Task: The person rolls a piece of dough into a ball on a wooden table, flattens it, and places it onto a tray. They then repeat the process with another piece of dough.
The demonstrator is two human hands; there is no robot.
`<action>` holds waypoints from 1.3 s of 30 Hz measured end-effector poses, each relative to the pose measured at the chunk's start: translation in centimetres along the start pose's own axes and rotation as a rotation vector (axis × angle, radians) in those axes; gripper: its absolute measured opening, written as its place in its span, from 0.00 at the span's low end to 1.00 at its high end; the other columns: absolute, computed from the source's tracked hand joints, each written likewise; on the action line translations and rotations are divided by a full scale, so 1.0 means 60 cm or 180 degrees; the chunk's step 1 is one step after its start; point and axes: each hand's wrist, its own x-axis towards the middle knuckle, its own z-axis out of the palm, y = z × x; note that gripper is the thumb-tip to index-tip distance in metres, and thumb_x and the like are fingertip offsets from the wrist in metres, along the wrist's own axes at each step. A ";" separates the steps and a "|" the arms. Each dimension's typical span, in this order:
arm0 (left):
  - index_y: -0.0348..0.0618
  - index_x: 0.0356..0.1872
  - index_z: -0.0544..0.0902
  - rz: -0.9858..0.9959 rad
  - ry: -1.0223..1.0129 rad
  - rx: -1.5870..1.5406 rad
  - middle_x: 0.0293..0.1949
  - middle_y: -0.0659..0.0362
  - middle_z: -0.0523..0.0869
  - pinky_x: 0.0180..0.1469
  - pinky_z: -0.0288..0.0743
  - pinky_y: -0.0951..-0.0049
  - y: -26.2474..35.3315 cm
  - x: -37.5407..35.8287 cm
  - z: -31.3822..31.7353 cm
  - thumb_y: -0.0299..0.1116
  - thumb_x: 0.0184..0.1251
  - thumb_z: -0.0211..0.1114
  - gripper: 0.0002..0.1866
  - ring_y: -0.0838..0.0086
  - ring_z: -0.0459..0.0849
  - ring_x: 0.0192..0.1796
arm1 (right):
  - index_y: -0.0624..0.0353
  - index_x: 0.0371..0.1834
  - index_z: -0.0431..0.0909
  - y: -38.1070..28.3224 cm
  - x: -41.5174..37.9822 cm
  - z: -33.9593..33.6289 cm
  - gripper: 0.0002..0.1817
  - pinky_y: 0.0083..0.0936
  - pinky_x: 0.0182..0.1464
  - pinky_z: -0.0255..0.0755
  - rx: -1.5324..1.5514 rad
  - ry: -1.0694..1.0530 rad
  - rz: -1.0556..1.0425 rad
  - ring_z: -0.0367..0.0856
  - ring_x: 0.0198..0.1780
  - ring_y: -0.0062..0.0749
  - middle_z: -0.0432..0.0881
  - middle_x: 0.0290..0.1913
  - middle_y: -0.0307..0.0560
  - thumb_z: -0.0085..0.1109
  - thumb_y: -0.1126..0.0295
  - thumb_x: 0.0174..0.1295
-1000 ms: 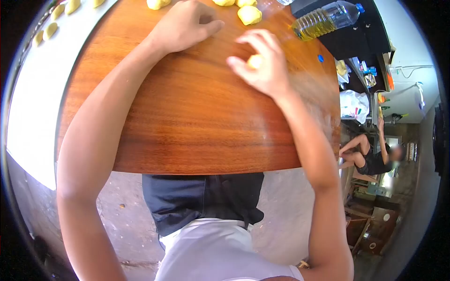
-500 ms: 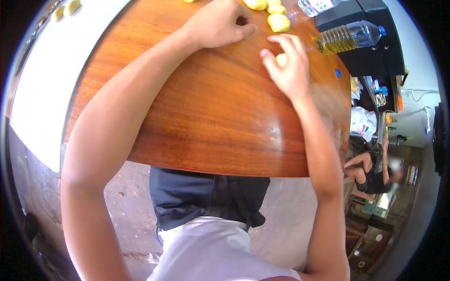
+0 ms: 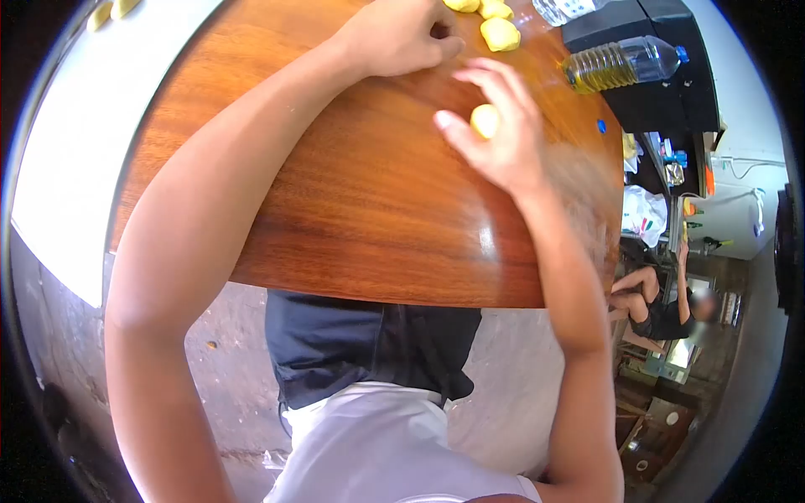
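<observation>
r hand (image 3: 513, 149) is open, thumb & fingertips apart, w/ yellow dough ball (image 3: 484, 121) btwn them by its palm over the wooden table (image 3: 377, 193), much nearer than l hand (image 3: 402, 38), which is loosely curled, contents unclear, beside other dough lumps (image 3: 501, 35).

Bright glare on the glossy tabletop (image 3: 377, 201), fisheye-curved dark edges.

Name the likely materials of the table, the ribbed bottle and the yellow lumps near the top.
Table: wood or veneer with a glossy finish; streaked grain, bright reflection.
Ribbed bottle: probably clear plastic, shiny; ringed, see-through walls.
Yellow lumps: perhaps dough, fairly smooth; rounded, uneven shapes, though the look leaves it open.
</observation>
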 end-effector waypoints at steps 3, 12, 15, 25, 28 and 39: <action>0.29 0.27 0.87 0.0051 0.0000 -0.0041 0.28 0.37 0.87 0.42 0.82 0.52 -0.003 -0.001 0.001 0.38 0.65 0.68 0.18 0.46 0.89 0.35 | 0.59 0.59 0.83 -0.072 -0.032 -0.009 0.24 0.46 0.70 0.73 0.0609 -0.0453 -0.0087 0.78 0.66 0.56 0.81 0.64 0.58 0.72 0.68 0.58; 0.30 0.29 0.88 0.0142 0.0076 0.0100 0.30 0.38 0.88 0.43 0.83 0.53 0.010 0.001 0.005 0.38 0.65 0.69 0.17 0.47 0.89 0.36 | 0.61 0.35 0.81 0.077 -0.049 -0.045 0.13 0.43 0.41 0.73 -0.0666 0.0151 0.0010 0.78 0.40 0.51 0.81 0.36 0.53 0.75 0.66 0.58; 0.29 0.28 0.88 0.0045 -0.0139 0.0000 0.29 0.38 0.88 0.43 0.83 0.53 0.007 -0.001 -0.010 0.38 0.65 0.69 0.17 0.46 0.89 0.35 | 0.63 0.51 0.85 0.035 0.011 0.017 0.21 0.40 0.66 0.75 0.0093 0.0162 0.0347 0.82 0.61 0.53 0.83 0.59 0.59 0.73 0.59 0.61; 0.30 0.33 0.88 0.0202 -0.0151 0.0100 0.28 0.42 0.87 0.41 0.80 0.58 -0.012 0.015 0.024 0.40 0.68 0.68 0.18 0.56 0.87 0.30 | 0.60 0.35 0.81 0.053 -0.094 -0.067 0.11 0.39 0.48 0.77 -0.0303 -0.0090 0.0514 0.82 0.44 0.49 0.84 0.39 0.49 0.75 0.70 0.55; 0.30 0.37 0.88 0.0086 -0.0167 0.0202 0.28 0.48 0.88 0.42 0.79 0.62 -0.019 0.013 0.021 0.42 0.71 0.68 0.20 0.65 0.85 0.30 | 0.61 0.34 0.80 0.065 -0.015 0.006 0.12 0.39 0.50 0.79 -0.0167 0.0652 0.0286 0.81 0.45 0.52 0.82 0.40 0.53 0.75 0.68 0.55; 0.31 0.39 0.88 0.0041 -0.0152 0.0225 0.28 0.52 0.88 0.41 0.78 0.66 -0.019 0.005 0.021 0.42 0.75 0.66 0.19 0.72 0.83 0.31 | 0.60 0.46 0.87 0.029 -0.108 -0.070 0.15 0.40 0.60 0.78 0.0592 0.0004 0.0241 0.85 0.52 0.47 0.87 0.48 0.49 0.76 0.67 0.58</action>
